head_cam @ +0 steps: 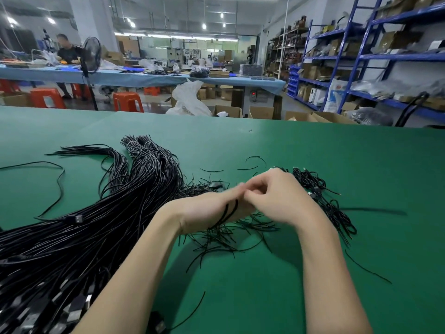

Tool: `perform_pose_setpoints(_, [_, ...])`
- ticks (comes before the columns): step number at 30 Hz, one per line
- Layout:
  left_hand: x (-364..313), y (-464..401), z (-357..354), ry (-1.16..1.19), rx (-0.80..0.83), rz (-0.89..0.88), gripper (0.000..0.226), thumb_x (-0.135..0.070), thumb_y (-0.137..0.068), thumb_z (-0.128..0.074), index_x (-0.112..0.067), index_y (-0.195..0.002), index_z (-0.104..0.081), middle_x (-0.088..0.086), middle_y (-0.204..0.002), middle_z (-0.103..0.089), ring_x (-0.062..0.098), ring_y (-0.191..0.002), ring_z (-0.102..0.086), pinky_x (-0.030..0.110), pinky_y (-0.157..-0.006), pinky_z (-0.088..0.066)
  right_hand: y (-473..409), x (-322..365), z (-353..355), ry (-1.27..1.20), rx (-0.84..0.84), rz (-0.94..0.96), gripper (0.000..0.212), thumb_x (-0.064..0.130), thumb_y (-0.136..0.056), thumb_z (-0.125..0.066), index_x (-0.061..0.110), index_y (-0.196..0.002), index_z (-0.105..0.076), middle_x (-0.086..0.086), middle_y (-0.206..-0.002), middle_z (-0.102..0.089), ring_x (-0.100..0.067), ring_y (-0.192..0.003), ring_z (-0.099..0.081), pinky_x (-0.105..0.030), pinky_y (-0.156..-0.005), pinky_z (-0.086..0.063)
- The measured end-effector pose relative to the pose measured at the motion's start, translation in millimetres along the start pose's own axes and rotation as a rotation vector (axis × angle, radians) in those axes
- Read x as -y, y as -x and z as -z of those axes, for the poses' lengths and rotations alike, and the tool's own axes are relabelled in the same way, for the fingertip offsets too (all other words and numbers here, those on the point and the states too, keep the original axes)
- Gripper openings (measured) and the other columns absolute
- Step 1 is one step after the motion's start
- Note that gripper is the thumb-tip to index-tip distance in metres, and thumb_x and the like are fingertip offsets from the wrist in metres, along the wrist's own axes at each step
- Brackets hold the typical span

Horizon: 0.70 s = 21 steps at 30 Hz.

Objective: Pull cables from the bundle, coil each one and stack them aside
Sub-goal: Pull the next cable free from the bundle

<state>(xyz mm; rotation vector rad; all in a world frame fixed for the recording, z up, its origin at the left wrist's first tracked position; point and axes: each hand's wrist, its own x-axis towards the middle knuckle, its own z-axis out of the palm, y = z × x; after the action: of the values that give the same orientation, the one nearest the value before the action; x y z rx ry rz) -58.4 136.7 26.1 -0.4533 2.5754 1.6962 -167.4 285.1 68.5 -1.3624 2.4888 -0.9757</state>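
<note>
Working bare-armed: I am wearing no sleeves, gloves, rings or watch on either forearm; left hand (212, 208) and right hand (277, 198) are showing uncovered to the frame's edge.

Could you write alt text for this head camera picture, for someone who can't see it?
Two bare hands meet over a green table; the left hand has black cable loops around it, the right hand pinching beside it. A big cable bundle lies left, coiled cables right.

We see bare green table (313, 145) ahead and at right; the cable bundle (84, 227) blocks the left, coiled cables (322, 196) crowd our right hand (279, 196).
</note>
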Motion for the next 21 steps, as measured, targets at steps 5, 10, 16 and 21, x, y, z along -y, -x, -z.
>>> perform_pose_setpoints(5, [-11.3,-7.2,4.4,0.655,0.106,-0.176,0.072,-0.055,-0.104,-0.014,-0.006,-0.152,-0.036,0.015,-0.150,-0.048,0.016,-0.144,-0.041,0.034,-0.124,-0.021,1.2,-0.6,-6.2,-0.502,-0.010,0.051,0.014,0.025,-0.098,-0.065,0.022,-0.095,-0.079,0.003,-0.073,-0.076,0.000,-0.041,-0.046,-0.011,-0.043,-0.032])
perform_pose_setpoints(10, [-14.0,-4.9,10.0,1.015,0.161,-0.383,0.073,-0.054,-0.105,-0.016,-0.001,-0.150,-0.037,0.015,-0.151,-0.050,0.022,-0.142,-0.046,0.036,-0.119,-0.031,4.1,-7.0,-32.2,-0.984,0.264,-0.036,0.022,0.030,-0.097,-0.062,0.012,-0.093,-0.074,-0.002,-0.066,-0.068,-0.006,-0.045,-0.046,-0.015,-0.041,-0.035])
perform_pose_setpoints(16, [-16.8,10.8,16.0,1.064,0.468,-0.491,0.080,-0.053,-0.105,-0.015,0.011,-0.148,-0.035,0.030,-0.153,-0.039,0.038,-0.145,-0.036,0.046,-0.123,-0.023,11.7,-29.2,-45.5,-0.946,0.499,-0.101,0.032,0.053,-0.080,-0.075,0.021,-0.076,-0.074,0.007,-0.059,-0.053,-0.005,-0.045,-0.034,-0.014,-0.042,-0.025])
perform_pose_setpoints(21, [-15.5,16.3,18.0,0.553,0.715,-0.269,0.090,-0.061,-0.100,-0.025,0.018,-0.142,-0.038,0.038,-0.142,-0.044,0.048,-0.131,-0.047,0.051,-0.119,-0.029,11.6,-32.7,-30.1,-0.543,0.377,-0.128,0.027,0.029,-0.082,-0.071,0.003,-0.085,-0.076,-0.014,-0.082,-0.057,-0.022,-0.082,-0.038,-0.035,-0.072,-0.027])
